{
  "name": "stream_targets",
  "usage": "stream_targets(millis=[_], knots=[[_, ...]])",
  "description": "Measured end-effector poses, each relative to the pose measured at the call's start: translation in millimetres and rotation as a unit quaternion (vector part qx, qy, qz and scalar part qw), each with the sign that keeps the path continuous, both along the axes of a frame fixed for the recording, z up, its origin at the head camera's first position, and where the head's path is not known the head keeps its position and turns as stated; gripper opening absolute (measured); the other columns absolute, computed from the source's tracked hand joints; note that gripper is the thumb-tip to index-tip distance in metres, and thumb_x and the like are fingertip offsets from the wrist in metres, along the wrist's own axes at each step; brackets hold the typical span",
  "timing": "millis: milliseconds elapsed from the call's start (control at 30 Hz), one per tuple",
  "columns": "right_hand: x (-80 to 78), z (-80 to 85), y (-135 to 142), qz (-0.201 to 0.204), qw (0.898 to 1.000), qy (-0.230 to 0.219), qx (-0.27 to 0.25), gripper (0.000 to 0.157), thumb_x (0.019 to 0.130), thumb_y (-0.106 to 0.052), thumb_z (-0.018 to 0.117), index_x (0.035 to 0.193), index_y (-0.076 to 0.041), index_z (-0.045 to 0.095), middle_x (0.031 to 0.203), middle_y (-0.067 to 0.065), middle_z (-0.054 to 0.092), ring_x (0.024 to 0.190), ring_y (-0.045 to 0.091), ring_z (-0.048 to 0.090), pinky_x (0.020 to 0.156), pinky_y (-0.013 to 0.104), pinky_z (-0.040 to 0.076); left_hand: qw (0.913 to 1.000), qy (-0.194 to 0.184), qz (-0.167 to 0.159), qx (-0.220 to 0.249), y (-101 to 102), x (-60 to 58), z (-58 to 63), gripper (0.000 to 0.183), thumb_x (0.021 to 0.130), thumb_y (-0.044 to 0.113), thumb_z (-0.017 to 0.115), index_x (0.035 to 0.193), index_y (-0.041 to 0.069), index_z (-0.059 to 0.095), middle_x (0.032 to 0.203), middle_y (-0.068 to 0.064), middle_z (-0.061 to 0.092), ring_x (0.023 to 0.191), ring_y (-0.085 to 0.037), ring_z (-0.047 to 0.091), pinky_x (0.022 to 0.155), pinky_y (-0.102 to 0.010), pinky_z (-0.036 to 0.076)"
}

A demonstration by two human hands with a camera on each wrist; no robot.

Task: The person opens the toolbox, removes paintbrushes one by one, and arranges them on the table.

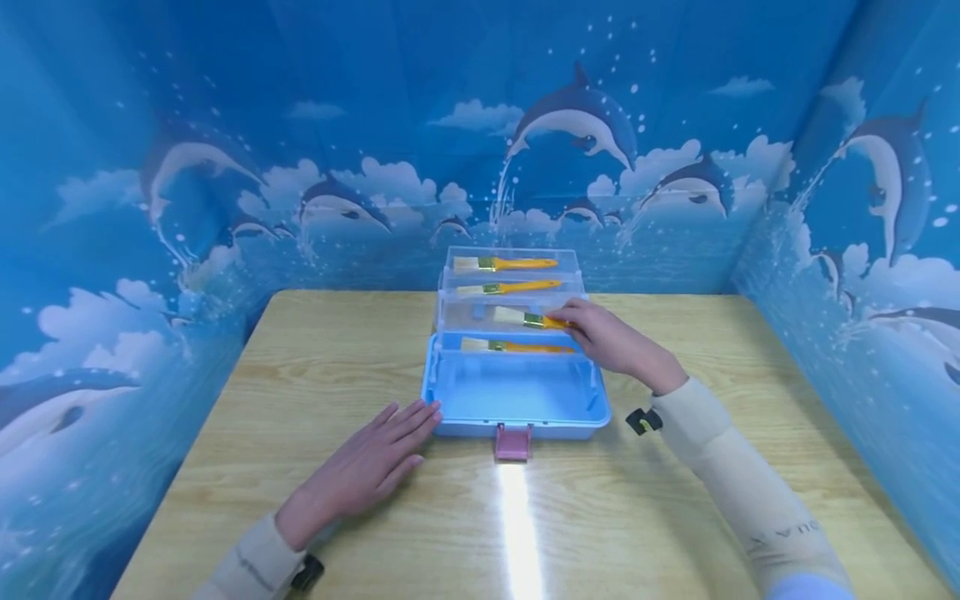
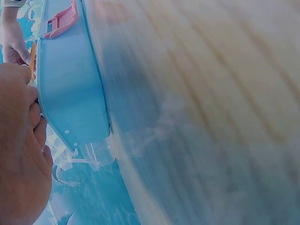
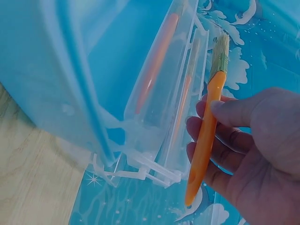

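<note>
My right hand [image 1: 611,337] pinches a paintbrush [image 3: 207,126] by its yellow-orange handle, thumb on one side and fingers on the other. The brush's pale bristles point left in the head view, over a clear tray [image 1: 461,317] of the blue toolbox [image 1: 517,396]. My left hand [image 1: 363,462] lies with straight fingers, fingertips right at the box's front left corner. One brush [image 1: 517,263] lies in the top tray, a second brush [image 1: 517,287] in the tray below. Another brush [image 1: 517,347] lies in the lowest tray, just above the box's bottom compartment.
A pink latch [image 1: 513,443] hangs down at the box's front. The box stands on a wood-grain table [image 1: 322,350]. Blue dolphin-print curtains [image 1: 420,100] enclose the back and sides. A bright strip of light [image 1: 520,533] falls on the tabletop before the latch.
</note>
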State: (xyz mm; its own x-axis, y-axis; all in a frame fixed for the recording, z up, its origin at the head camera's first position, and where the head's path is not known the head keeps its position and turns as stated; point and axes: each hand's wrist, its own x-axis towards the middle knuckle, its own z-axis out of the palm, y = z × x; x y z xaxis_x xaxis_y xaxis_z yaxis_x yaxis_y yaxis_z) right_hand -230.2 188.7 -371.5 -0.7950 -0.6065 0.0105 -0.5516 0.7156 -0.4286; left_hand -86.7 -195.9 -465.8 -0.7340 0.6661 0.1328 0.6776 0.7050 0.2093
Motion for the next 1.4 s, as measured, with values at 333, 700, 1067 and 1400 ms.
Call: stream_targets(millis=[333, 700, 1067, 1400], knots=[[1.9, -2.7, 7, -0.012, 1.000, -0.006, -0.008, 0.041, 0.103, 0.001, 0.053, 0.144, -0.005, 0.056, 0.131, 0.012, 0.062, 0.119, 0.028, 0.061, 0.101, 0.048, 0.056, 0.9999, 0.013, -0.005, 0.004, -1, -1.1, -3.0, 0.059, 0.107, 0.030, 0.050, 0.161, 0.017, 0.029, 0.169, 0.004, 0.022, 0.155, -0.020, 0.025, 0.126, -0.051, 0.023], [7.6, -2.6, 21, -0.028, 1.000, -0.002, -0.012, 0.039, 0.104, 0.002, 0.052, 0.142, -0.001, 0.057, 0.142, 0.019, 0.057, 0.132, 0.036, 0.054, 0.107, 0.053, 0.051, 1.0000, -0.003, -0.006, 0.003, 0, -1.7, 2.4, 0.058, 0.108, 0.031, 0.047, 0.161, 0.017, 0.028, 0.169, 0.004, 0.021, 0.155, -0.018, 0.022, 0.127, -0.050, 0.019], [13.5, -8.6, 36, -0.029, 0.999, 0.026, -0.037, 0.039, 0.102, 0.006, 0.053, 0.140, 0.000, 0.059, 0.120, 0.014, 0.063, 0.100, 0.025, 0.060, 0.084, 0.042, 0.057, 0.9999, -0.011, 0.002, 0.004, -1, -1.5, 1.1, 0.058, 0.108, 0.031, 0.048, 0.161, 0.019, 0.028, 0.169, 0.006, 0.021, 0.155, -0.018, 0.023, 0.127, -0.050, 0.020], [16.5, -13.8, 46, -0.039, 0.998, 0.030, -0.049, 0.039, 0.101, 0.007, 0.054, 0.139, 0.001, 0.059, 0.120, 0.015, 0.063, 0.106, 0.028, 0.062, 0.086, 0.045, 0.058, 0.9999, -0.012, 0.003, 0.006, 0, -1.0, 1.7, 0.058, 0.108, 0.029, 0.049, 0.161, 0.019, 0.028, 0.169, 0.006, 0.021, 0.155, -0.018, 0.023, 0.127, -0.050, 0.020]])
